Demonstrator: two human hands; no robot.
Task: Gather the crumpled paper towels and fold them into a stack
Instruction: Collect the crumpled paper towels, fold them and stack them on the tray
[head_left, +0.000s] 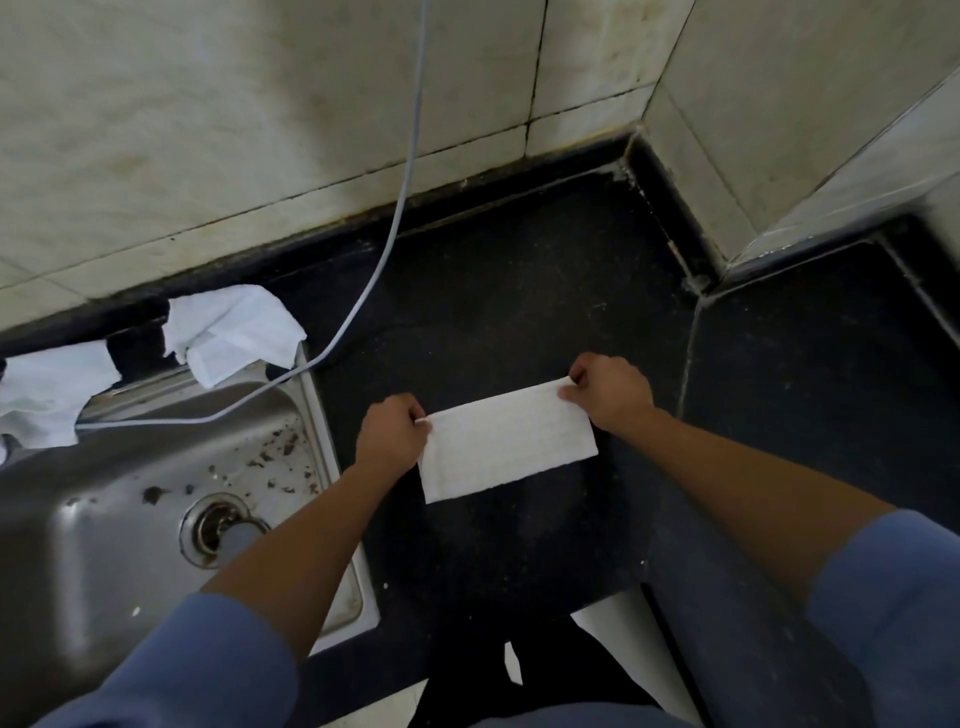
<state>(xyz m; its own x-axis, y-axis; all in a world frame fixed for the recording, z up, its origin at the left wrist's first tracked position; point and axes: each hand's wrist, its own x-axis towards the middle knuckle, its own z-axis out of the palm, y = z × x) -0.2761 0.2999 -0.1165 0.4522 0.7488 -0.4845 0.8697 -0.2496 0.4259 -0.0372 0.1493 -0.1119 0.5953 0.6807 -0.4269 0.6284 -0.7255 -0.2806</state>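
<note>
Fingertips of the left hand (392, 434) pinch one far corner of a flat, rectangular paper towel (506, 441). The right hand (610, 389) pinches the other far corner, its fingers curled closed on the sheet. The towel spreads between them over the dark countertop (519, 291); whether it rests there I cannot tell. It looks smoothed and partly folded. A crumpled towel (234, 332) and a second crumpled towel (47, 395) lie ungathered at the sink (104, 467) back rim, well apart from the hands. No stack shows yet.
</note>
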